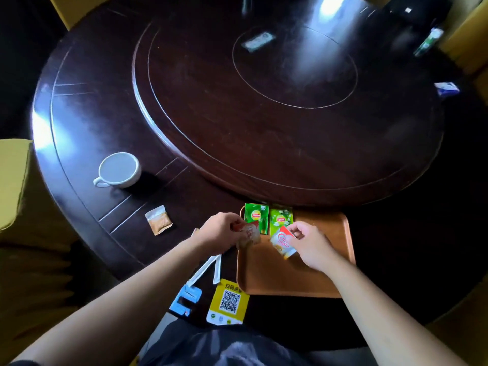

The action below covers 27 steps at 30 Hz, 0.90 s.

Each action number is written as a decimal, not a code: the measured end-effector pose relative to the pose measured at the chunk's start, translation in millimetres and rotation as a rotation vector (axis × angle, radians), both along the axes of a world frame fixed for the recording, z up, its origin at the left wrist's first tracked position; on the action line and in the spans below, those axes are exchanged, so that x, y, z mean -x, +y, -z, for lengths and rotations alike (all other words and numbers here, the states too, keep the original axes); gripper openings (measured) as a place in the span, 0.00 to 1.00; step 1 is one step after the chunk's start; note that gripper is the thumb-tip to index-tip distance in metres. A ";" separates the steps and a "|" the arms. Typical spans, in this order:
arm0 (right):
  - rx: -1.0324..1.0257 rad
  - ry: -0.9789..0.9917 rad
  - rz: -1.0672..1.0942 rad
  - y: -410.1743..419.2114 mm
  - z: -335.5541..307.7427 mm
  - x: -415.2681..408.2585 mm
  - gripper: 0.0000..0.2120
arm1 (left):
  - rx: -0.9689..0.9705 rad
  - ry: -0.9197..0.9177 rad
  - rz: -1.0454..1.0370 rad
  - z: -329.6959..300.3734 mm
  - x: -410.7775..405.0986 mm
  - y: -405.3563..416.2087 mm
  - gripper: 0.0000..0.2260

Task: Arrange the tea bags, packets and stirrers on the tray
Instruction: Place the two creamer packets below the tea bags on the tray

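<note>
- Left hand [220, 231] grip pinching a creamer packet [249, 233] over the tray's [290, 276] left rim.
- Right hand [310, 243] grip pinching a second creamer packet [282, 243] above the tray.
- Two green tea bags [256, 216] side by side at the far-left tray corner.

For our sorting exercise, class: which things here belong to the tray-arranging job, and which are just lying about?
Part of the job: tray; two green tea bags; two creamer packets, one in each hand; brown packet; white stirrers; blue packets.

Lying about: white cup; yellow QR card.
</note>
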State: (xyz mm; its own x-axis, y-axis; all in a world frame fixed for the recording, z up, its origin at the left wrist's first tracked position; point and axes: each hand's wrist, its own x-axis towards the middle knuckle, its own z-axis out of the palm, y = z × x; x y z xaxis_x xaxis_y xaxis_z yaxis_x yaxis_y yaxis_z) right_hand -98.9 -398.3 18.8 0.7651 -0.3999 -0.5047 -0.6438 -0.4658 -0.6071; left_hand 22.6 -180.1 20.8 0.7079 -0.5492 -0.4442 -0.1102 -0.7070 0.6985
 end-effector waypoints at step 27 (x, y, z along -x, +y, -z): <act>0.408 -0.139 -0.422 13.2 23.3 44.5 0.17 | -0.147 -0.585 0.392 24.8 95.8 -16.2 0.17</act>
State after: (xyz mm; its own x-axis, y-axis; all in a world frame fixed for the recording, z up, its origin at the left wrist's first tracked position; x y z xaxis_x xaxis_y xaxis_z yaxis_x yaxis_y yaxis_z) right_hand -143.4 -385.1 -4.5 0.9476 -0.1878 -0.2583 -0.2803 -0.8769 -0.3906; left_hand -73.2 -196.3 -4.0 0.6153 -0.7754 -0.1419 -0.7024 -0.6210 0.3478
